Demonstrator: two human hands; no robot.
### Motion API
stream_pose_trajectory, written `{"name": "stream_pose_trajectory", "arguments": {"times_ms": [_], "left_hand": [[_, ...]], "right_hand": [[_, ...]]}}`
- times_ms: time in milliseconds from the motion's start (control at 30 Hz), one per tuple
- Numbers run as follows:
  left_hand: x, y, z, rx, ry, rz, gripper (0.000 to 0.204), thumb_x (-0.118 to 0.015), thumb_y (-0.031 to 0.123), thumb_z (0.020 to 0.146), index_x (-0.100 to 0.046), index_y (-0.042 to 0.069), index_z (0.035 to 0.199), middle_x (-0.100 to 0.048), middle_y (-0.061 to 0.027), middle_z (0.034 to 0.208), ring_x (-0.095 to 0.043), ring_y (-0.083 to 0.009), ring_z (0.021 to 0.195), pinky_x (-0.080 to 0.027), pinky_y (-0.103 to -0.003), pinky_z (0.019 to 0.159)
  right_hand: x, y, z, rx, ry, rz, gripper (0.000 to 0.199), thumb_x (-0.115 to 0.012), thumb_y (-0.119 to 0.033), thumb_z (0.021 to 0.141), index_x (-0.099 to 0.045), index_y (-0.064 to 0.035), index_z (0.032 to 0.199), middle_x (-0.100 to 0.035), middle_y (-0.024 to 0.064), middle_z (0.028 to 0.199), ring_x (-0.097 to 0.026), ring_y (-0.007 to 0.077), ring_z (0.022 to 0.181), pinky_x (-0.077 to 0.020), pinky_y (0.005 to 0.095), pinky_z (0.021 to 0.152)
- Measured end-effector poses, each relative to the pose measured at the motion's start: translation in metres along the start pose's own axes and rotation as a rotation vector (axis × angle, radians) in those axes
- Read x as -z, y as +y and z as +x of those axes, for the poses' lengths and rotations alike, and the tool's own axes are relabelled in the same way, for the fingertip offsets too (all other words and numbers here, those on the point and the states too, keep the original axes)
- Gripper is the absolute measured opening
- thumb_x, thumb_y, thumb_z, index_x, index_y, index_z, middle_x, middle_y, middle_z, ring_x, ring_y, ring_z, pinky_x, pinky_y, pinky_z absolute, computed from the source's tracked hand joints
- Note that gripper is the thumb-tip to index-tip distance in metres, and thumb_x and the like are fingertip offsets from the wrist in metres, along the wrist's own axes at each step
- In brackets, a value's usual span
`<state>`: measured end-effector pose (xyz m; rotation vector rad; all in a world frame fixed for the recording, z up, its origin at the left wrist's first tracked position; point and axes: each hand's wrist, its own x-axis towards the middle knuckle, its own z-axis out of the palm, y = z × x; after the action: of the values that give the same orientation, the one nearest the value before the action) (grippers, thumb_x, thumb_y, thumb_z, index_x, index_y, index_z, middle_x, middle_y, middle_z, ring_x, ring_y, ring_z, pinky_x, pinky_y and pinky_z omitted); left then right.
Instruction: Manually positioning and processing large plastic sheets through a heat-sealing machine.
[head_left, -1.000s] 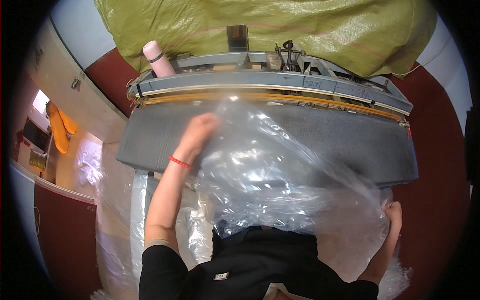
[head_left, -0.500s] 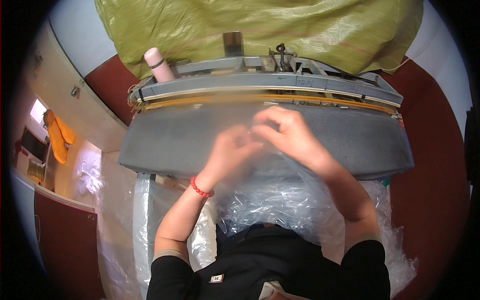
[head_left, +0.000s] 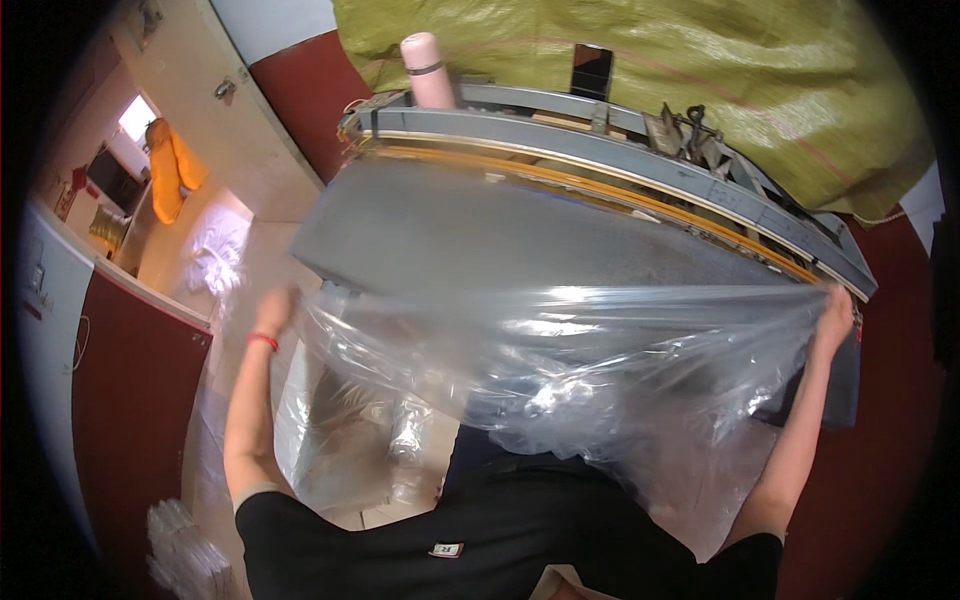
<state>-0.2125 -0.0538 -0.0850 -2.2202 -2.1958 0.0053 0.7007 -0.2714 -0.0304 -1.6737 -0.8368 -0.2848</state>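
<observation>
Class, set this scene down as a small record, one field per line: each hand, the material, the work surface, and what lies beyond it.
Left hand: at the sheet's left edge; blurred, so its grip is unclear
Left wrist: red bracelet
Right hand: gripping the sheet's upper right corner
Material: clear plastic sheet, wrinkled, spread between the hands
Work surface: long grey block, its near part under the sheet
Beyond it: grey metal frame
At the frame's left end: pink bottle
Backdrop: yellow-green covering

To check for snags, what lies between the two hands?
In the head view, clear plastic film spans the stretch between the left hand and the right hand.
</observation>
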Motion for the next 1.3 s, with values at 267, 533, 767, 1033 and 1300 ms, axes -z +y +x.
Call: {"name": "stream_pose_trajectory", "arguments": {"times_ms": [267,533,767,1033,1300], "left_hand": [[0.089,0.127,0.068,0.073,0.576,-0.703,0.044,-0.063,0.018,0.075,-0.045,0.003,0.112,-0.048,-0.0143,0.116,-0.044,-0.0272,0.11,-0.036,-0.036,0.089],[0.024,0.168,0.123,0.235,0.093,-0.197,0.067,-0.041,0.06,0.078,-0.032,0.022,0.133,-0.026,-0.0048,0.14,-0.021,-0.0352,0.128,-0.008,-0.07,0.092],[0.021,0.159,0.134,0.384,0.283,-0.191,0.055,-0.041,0.052,0.082,-0.044,0.017,0.125,-0.039,-0.0091,0.132,-0.031,-0.0332,0.124,-0.018,-0.059,0.098],[0.032,0.074,0.049,0.035,0.986,-0.972,0.027,-0.046,0.023,0.089,-0.06,0.0,0.091,-0.062,-0.0044,0.083,-0.055,-0.0074,0.063,-0.043,-0.021,0.058],[-0.159,-0.005,-0.054,0.35,0.312,-0.322,0.022,-0.043,0.015,0.086,-0.06,0.001,0.086,-0.06,-0.0187,0.086,-0.056,-0.0367,0.083,-0.044,-0.04,0.071]], "right_hand": [[0.099,0.117,-0.003,-0.139,0.124,-0.673,0.04,-0.036,-0.038,0.091,-0.055,-0.0051,0.103,-0.058,0.018,0.1,-0.053,0.0366,0.093,-0.0411,0.0398,0.076],[0.147,0.147,0.008,-0.136,-0.104,-1.099,0.038,-0.034,-0.037,0.091,-0.052,-0.0039,0.095,-0.056,0.024,0.087,-0.051,0.0436,0.082,-0.0394,0.048,0.064],[0.137,0.159,0.023,-0.003,-0.104,-1.163,0.041,-0.037,-0.038,0.09,-0.052,-0.0003,0.091,-0.056,0.0242,0.088,-0.053,0.0395,0.08,-0.0403,0.0441,0.067],[0.189,0.139,0.057,-0.224,-0.119,-0.736,0.069,-0.042,-0.059,0.081,-0.053,0.0043,0.108,-0.059,0.0164,0.102,-0.054,0.0271,0.092,-0.0396,0.0338,0.082],[0.177,0.131,0.049,-0.167,-0.093,-0.313,0.039,-0.051,-0.036,0.087,-0.057,0.0029,0.092,-0.054,0.001,0.081,-0.049,0.0133,0.072,-0.0406,0.0258,0.068]]}}
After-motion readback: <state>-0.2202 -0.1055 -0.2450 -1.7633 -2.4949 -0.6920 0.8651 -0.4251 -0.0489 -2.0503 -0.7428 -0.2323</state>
